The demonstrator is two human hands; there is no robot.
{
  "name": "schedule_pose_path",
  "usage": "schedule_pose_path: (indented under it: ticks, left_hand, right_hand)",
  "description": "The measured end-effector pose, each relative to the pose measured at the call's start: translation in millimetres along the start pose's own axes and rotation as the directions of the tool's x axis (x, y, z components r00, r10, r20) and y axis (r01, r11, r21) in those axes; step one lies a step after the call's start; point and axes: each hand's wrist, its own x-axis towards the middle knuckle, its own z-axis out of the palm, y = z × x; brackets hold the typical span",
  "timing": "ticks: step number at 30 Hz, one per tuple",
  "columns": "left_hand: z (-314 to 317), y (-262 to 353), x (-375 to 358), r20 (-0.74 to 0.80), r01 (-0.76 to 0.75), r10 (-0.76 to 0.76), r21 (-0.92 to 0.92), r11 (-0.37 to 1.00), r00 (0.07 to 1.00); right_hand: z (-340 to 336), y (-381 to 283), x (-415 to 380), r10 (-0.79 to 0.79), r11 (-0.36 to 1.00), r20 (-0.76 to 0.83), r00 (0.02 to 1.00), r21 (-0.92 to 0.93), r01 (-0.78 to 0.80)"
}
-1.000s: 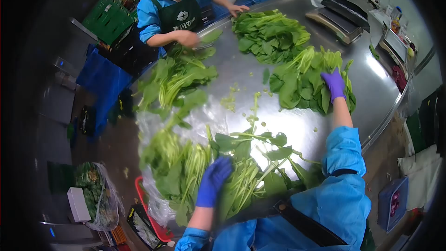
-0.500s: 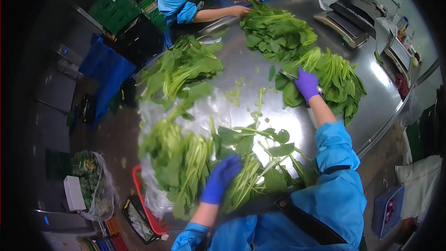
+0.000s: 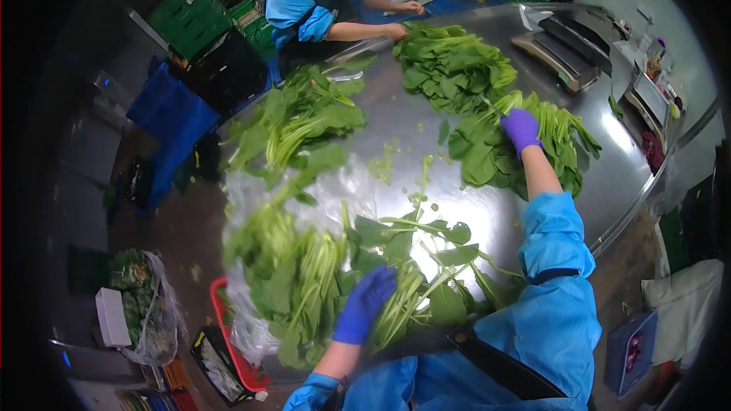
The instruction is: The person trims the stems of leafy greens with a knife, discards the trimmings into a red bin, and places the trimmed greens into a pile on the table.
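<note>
My right hand (image 3: 521,131) in a purple glove is closed around a small knife (image 3: 493,107), its thin metal blade pointing left. It lies over the right pile of leafy greens (image 3: 483,154), whose cut stems face away from me. In a blue glove, my left hand (image 3: 365,306) lies with fingers stretched out, touching or just above loose stems (image 3: 403,301) near the table's front edge. Left of it is a thick bunch of leafy greens (image 3: 316,266), partly on a clear plastic sheet (image 3: 247,316). Leaf edges and my fingers hide what is under them.
Across the metal table (image 3: 396,125), a person in blue sleeves (image 3: 289,4) touches another pile of greens (image 3: 457,61). More greens (image 3: 289,122) lie at the left. Two scales (image 3: 560,57) stand at the right. A red basket (image 3: 228,327) is below the left edge.
My right hand with the knife has moved slightly right over the pile, and some greens there have shifted. My left hand has hardly moved. The co-worker's far hand has come into clearer view.
</note>
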Motion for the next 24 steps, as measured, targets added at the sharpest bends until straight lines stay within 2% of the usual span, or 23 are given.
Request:
schedule_pose_path:
  ticks: [1, 3, 4, 5, 6, 7, 8, 9, 10, 11, 12, 13, 14, 16, 17, 18, 19, 20, 21, 23, 24]
  left_hand:
    - [4, -1, -1, -0.01, 0.006, -0.005, 0.032, 0.999, 1.0]
    - [7, -4, -2, -0.044, 0.005, -0.003, 0.044, 0.999, 0.999]
    - [8, -7, -1, 0.032, -0.105, 0.1, 0.292, 0.951, 0.994]
    - [7, -10, -1, 0.116, -0.217, 0.183, 0.512, 0.831, 0.976]
    - [6, -12, 0, 0.113, -0.202, 0.168, 0.569, 0.797, 0.979]
    - [5, -13, -1, 0.096, -0.181, 0.156, 0.619, 0.764, 0.983]
    - [5, -15, -5, 0.117, -0.223, 0.205, 0.744, 0.63, 0.972]
    - [5, -15, -9, 0.14, -0.242, 0.242, 0.848, 0.471, 0.96]
    - [3, -14, -13, 0.183, -0.286, 0.296, 0.89, 0.355, 0.938]
    - [-2, -11, -19, 0.235, -0.319, 0.334, 0.921, 0.224, 0.913]
    - [-7, -4, -23, 0.195, -0.297, 0.379, 0.926, 0.232, 0.904]
    - [-13, 4, -27, 0.226, -0.303, 0.404, 0.943, 0.137, 0.886]
    - [-18, 13, -30, 0.263, -0.305, 0.411, 0.952, 0.039, 0.873]
    - [-53, 34, -22, 0.354, -0.274, 0.615, 0.935, -0.224, 0.705]
    - [-55, 52, -24, 0.295, -0.165, 0.661, 0.953, -0.253, 0.69]
    - [-57, 69, -28, 0.239, -0.056, 0.703, 0.96, -0.274, 0.669]
    - [-73, 79, -23, 0.255, -0.027, 0.746, 0.952, -0.304, 0.614]
    - [-91, 88, -16, 0.277, 0.002, 0.785, 0.943, -0.334, 0.554]
    - [-102, 103, -10, 0.287, -0.006, 0.785, 0.941, -0.339, 0.549]
    - [-118, 133, -1, 0.246, 0.189, 0.746, 0.875, -0.446, 0.619]
    - [-123, 143, 3, 0.257, 0.182, 0.742, 0.872, -0.454, 0.619]
  right_hand:
    - [-5, -5, -8, -0.012, 1.0, 0.005, 1.0, -0.006, 0.013]
    - [-13, -18, -33, -0.155, 0.983, -0.153, 0.976, 0.07, 0.167]
    - [-18, -30, -47, -0.171, 0.974, -0.147, 0.974, 0.123, 0.19]
    - [-15, -35, -61, -0.213, 0.965, -0.123, 0.969, 0.13, 0.229]
    - [-7, -37, -74, -0.274, 0.911, -0.084, 0.958, 0.298, 0.286]
    - [-1, -48, -92, -0.346, 0.825, -0.039, 0.937, 0.462, 0.324]
    - [-22, -68, -118, -0.335, 0.812, 0.188, 0.923, 0.555, 0.181]
    - [-42, -86, -142, -0.328, 0.804, 0.41, 0.851, 0.594, 0.024]
    - [-17, -82, -157, -0.42, 0.763, 0.415, 0.807, 0.642, 0.067]
    - [3, -77, -169, -0.503, 0.717, 0.41, 0.761, 0.69, 0.102]
    - [-7, -89, -192, -0.481, 0.703, 0.504, 0.717, 0.71, -0.027]
    - [-21, -98, -212, -0.451, 0.689, 0.592, 0.668, 0.707, -0.161]
    - [-17, -96, -228, -0.477, 0.686, 0.591, 0.65, 0.713, -0.144]
    - [-7, -93, -251, -0.467, 0.61, 0.596, 0.653, 0.752, -0.251]
    - [-13, -98, -260, -0.472, 0.609, 0.593, 0.653, 0.754, -0.245]
    - [-25, -105, -271, -0.447, 0.597, 0.625, 0.64, 0.741, -0.307]
    - [-33, -110, -281, -0.421, 0.582, 0.655, 0.627, 0.726, -0.367]
    - [-34, -114, -289, -0.428, 0.564, 0.631, 0.647, 0.746, -0.355]
    - [-36, -118, -295, -0.427, 0.561, 0.624, 0.655, 0.751, -0.349]
    - [-41, -128, -306, -0.43, 0.538, 0.608, 0.667, 0.766, -0.352]
    - [-48, -135, -311, -0.421, 0.551, 0.621, 0.661, 0.754, -0.357]
